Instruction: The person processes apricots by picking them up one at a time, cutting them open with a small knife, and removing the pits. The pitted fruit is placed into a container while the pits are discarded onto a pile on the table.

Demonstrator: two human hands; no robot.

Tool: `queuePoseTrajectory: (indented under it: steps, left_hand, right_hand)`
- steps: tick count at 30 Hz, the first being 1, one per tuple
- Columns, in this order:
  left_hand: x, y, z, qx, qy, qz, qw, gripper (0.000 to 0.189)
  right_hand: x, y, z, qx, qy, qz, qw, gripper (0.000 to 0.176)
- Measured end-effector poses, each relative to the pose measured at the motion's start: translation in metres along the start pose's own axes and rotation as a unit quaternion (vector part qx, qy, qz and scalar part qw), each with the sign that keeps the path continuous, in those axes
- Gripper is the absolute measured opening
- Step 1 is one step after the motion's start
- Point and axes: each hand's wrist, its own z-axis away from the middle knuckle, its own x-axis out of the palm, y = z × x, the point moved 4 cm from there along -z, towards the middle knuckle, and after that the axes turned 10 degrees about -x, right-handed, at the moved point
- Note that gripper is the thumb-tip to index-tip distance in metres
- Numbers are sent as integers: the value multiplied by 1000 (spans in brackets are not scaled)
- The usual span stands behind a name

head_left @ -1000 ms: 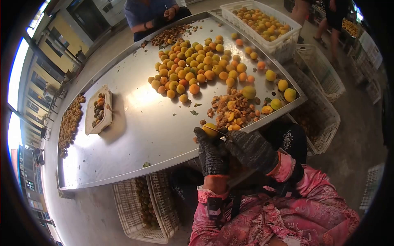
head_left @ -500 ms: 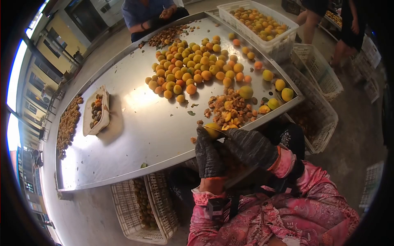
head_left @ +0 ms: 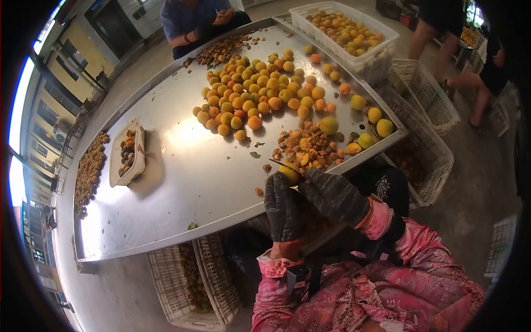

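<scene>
Head view: left hand (head_left: 283,213) in a dark knit glove, fingers curled round a yellow fruit (head_left: 290,176), which sits at their tips above the near edge of the metal desk (head_left: 182,191). Right hand (head_left: 338,195), likewise gloved, just right of it, fingers closed on a thin blade (head_left: 283,164); the blade slants up and left across the top of the fruit, and whether it bites into the flesh I cannot tell. Just beyond the fingers, a heap of cut pieces (head_left: 310,148), orange and brown; behind that heap, one large greenish fruit (head_left: 328,125). Farther beyond the fingers, a broad spread of whole fruit (head_left: 260,91); to its right and farther off, a filled white crate (head_left: 376,61). Well left of the fingers, a shallow tray (head_left: 141,152) with dark and orange pieces in it; past that, a band of small brown lumps (head_left: 91,171) along the desk's rim. Below and left of the fingers, under the desk, a slatted crate (head_left: 163,276). Far across, a person in blue (head_left: 191,22), at the desk's opposite edge.
</scene>
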Motion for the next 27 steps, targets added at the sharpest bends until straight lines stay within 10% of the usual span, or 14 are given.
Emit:
queuePoseTrajectory:
  steps: [5,9,11,21,27]
  left_hand:
    - [-3,17,-2,-148,-158,83,973,28]
    - [1,3,-8,-88,-97,67,989,28]
    - [5,6,-4,13,-50,66,997,25]
    - [-1,38,-5,-93,-173,165,967,26]
    - [4,18,-10,-75,-73,199,974,32]
  right_hand:
    - [-13,9,-10,-59,5,-77,995,33]
    - [-4,1,-13,-91,-7,-22,996,33]
    - [1,-2,-10,36,23,-88,995,33]
    - [-21,9,-16,-140,6,39,989,37]
    - [-1,-5,-25,52,24,-158,986,32]
